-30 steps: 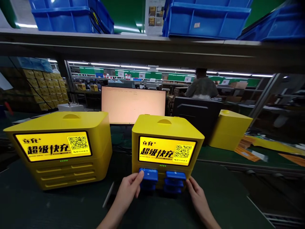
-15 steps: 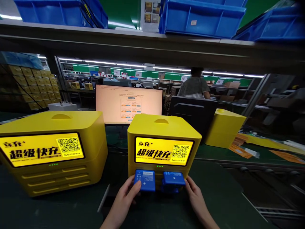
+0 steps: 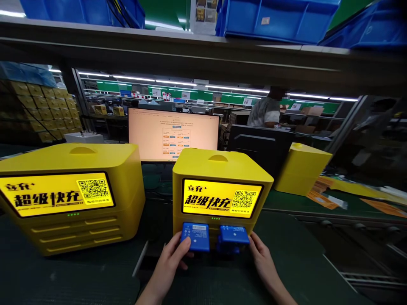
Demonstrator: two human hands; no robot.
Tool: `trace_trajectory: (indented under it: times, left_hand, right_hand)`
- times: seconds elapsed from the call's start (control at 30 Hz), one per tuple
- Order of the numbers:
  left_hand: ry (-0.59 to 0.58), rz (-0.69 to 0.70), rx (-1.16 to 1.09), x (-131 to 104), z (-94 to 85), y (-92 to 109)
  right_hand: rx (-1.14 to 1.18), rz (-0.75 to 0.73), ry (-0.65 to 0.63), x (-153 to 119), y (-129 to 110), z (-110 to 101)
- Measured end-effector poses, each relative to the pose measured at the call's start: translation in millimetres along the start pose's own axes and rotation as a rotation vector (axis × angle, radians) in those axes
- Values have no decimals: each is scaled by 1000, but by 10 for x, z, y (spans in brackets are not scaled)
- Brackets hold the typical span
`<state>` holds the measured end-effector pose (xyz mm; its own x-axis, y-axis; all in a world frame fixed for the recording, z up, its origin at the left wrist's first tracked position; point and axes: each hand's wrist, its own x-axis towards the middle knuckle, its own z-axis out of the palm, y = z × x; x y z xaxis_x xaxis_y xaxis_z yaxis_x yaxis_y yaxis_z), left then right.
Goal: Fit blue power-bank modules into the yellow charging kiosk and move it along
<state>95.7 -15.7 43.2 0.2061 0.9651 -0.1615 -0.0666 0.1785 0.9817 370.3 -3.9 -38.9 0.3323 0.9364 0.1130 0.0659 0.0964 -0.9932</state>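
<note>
Well, a dark green table [image 3: 299, 254] fills the bottom of the frame, and a long shelf [image 3: 190, 53] runs across the top. Big blue bins [image 3: 280, 21] sit on that shelf, along the top edge. A big yellow box [image 3: 79, 218] stands on the table at the left. Another yellow box, the middle one [image 3: 222, 171], stands near the center, with a bright yellow sign on its front. A lit screen [image 3: 173, 133] stands behind the two boxes. A smaller yellow box [image 3: 302, 169] sits at the right.

The left hand [image 3: 171, 256], at the lower middle, is almost closed, with its thumb on top of the left blue pack [image 3: 199, 235]. It holds that pack by its left side. The right hand [image 3: 261, 254] is at the lower right of center, its fingertips by the right edge of the right blue pack [image 3: 234, 234]. I cannot tell if it grips the pack. Both packs stick out of the front of the middle box, below its sign. Tiny green lights [image 3: 216, 218] glow just above them.
</note>
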Motion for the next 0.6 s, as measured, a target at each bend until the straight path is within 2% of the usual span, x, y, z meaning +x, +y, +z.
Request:
trace_trajectory:
  times: [0.3, 0.43, 0.5, 0.6]
  left_hand:
    - [-9, -2, 12, 22, -13, -21]
    - [1, 30, 88, 10, -12, -4]
    - [50, 31, 137, 0, 0, -9]
    - [193, -44, 76, 8, 4, -92]
  right_hand:
    - [8, -14, -6, 6, 17, -1]
    - [30, -2, -36, 0, -1, -7]
    - [42, 1, -53, 1, -25, -1]
    - [79, -20, -75, 4, -76, 27]
